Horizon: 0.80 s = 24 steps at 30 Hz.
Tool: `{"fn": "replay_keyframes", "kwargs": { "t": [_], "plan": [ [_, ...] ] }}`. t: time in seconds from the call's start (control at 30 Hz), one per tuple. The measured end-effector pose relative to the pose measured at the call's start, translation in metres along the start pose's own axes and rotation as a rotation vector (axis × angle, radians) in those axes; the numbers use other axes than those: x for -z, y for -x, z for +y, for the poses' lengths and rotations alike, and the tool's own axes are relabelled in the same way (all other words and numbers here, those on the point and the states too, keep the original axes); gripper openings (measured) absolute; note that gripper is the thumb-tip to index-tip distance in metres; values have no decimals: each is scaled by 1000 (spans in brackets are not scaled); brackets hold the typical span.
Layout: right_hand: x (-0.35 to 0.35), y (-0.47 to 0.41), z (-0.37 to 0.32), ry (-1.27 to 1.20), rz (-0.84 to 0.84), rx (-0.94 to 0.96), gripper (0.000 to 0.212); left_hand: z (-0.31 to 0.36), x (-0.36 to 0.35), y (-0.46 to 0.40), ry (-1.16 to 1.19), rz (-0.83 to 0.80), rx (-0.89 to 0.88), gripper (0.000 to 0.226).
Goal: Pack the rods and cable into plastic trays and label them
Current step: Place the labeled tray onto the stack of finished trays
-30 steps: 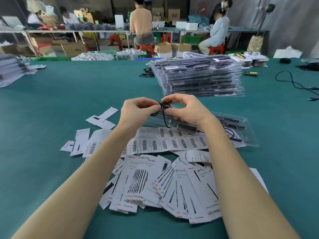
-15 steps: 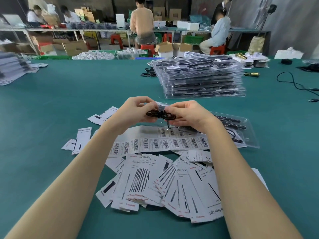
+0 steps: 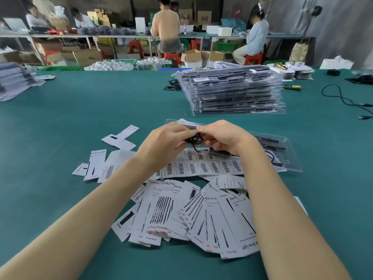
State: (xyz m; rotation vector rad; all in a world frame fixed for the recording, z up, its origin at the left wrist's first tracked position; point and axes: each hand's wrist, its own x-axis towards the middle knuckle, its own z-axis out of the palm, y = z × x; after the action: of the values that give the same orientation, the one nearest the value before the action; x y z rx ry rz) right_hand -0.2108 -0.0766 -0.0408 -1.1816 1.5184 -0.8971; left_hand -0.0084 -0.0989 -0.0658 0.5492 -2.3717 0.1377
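Note:
A coiled black cable (image 3: 194,140) is held between both hands at the table's middle. My left hand (image 3: 165,139) grips its left end and my right hand (image 3: 224,137) pinches its right end; one strand hangs down toward a small black plug (image 3: 217,152). Just behind the hands lies an open clear plastic tray (image 3: 282,154) holding black rods (image 3: 270,140) and another cable loop. A sheet of barcode labels (image 3: 203,167) lies flat under my wrists. Printed paper cards (image 3: 193,211) are fanned out in front of me.
A tall stack of filled clear trays (image 3: 234,91) stands at the back centre-right. A loose black cord (image 3: 343,98) and a yellow tool (image 3: 292,87) lie far right. Stacked sheets (image 3: 14,81) sit far left. People work at benches behind the green table (image 3: 80,102).
The hands have come down from chest height toward the tray, and the cable between them has been bunched from a loose loop into a tight coil.

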Motion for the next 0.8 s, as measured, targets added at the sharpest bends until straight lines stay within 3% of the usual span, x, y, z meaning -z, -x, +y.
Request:
{"fn": "replay_keyframes", "kwargs": {
  "t": [0.13,0.2,0.3,0.43,0.53,0.7,0.8],
  "plan": [
    [11,13,-2,157,-40,29,20,-7,7,5,19,-28,-7,29],
    [12,18,-1,329,-22,100,13,-7,9,8,19,-41,-7,27],
    [8,26,4,621,5,175,18,-6,12,11,34,-64,2,27],
    [4,31,10,825,57,261,16,-5,16,11,37,-89,-40,24],
    [4,33,15,848,70,320,15,-7,17,14,-66,-46,-77,22],
    [6,35,20,762,52,358,5,-10,17,23,-6,-56,-34,21],
    [3,32,19,850,51,379,9,-9,15,24,-24,-53,-25,18]
  ]
}}
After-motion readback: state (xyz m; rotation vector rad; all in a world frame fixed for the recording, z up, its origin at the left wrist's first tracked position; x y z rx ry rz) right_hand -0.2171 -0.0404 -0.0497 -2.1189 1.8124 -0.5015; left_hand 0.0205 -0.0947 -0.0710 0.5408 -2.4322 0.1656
